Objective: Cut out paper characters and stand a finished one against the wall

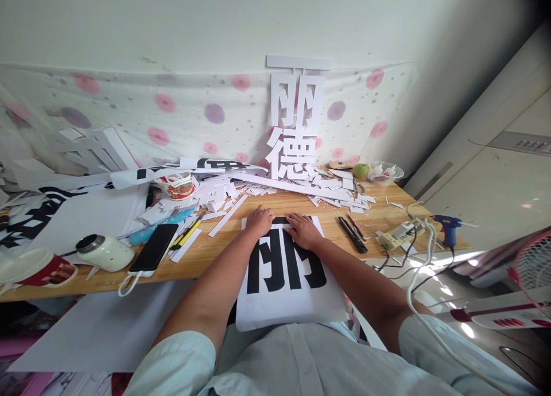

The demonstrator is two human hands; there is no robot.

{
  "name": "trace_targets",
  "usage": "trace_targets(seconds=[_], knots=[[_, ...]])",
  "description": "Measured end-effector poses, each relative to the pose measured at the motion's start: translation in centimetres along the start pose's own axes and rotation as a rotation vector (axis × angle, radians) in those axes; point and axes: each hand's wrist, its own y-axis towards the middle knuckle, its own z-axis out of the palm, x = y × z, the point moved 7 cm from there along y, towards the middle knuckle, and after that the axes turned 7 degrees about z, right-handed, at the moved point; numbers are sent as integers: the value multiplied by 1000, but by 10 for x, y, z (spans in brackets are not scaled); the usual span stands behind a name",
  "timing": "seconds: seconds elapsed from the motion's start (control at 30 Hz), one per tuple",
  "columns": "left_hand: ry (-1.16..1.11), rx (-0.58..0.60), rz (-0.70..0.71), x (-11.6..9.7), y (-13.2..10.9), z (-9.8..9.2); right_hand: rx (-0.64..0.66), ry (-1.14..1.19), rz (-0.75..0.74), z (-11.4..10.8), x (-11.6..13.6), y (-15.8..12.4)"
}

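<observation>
A white paper sheet [293, 313] printed with a large black character lies over the table's front edge, its lower end reaching my body. My left hand [259, 220] rests on the sheet's upper left corner, fingers pointing inward and lying on the paper. Across from it, my right hand [303, 231] presses on the upper right part, fingers stretched out and slightly spread. Neither hand grips anything that I can see. Behind them stand cut-out white characters [297, 100], leaning against the wall. To the right lie a black cutter knife [353, 235] and a thin red pen-like tool [356, 226].
White offcuts [215, 190] litter the wooden table [224, 235]. On the left are a phone [154, 248], a yellow cutter knife [187, 232], a white flask [104, 252] and a paper cup [177, 186]. A blue glue gun [450, 228] and a power strip [400, 234] with cables are right.
</observation>
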Motion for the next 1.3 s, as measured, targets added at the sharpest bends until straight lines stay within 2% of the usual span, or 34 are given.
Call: trace_targets(seconds=[0.43,0.63,0.73,0.8,0.9,0.97,1.07,1.13,1.2,1.27,1.3], knots=[[38,-123,55,-1,-9,4,-20,-14,-25,5,0,4],[13,-129,42,3,-11,2,2,-10,-9,4,2,4],[5,-114,58,6,-16,1,-12,25,4,-2,3,2],[1,-103,66,9,-18,0,-75,70,14,-13,3,-5],[-3,-92,74,11,-20,0,-251,180,40,-39,-2,-36],[-4,-91,80,10,-20,0,-390,277,93,-57,-9,-73],[1,-92,83,10,-20,0,-534,420,282,-69,-28,-145],[7,-91,81,9,-20,1,-569,534,476,-63,-42,-193],[14,-91,78,10,-20,1,-535,693,725,-46,-54,-233],[19,-88,76,10,-18,2,-355,915,944,-16,-56,-258],[21,-85,76,11,-17,2,-265,1027,1001,-3,-51,-265]])
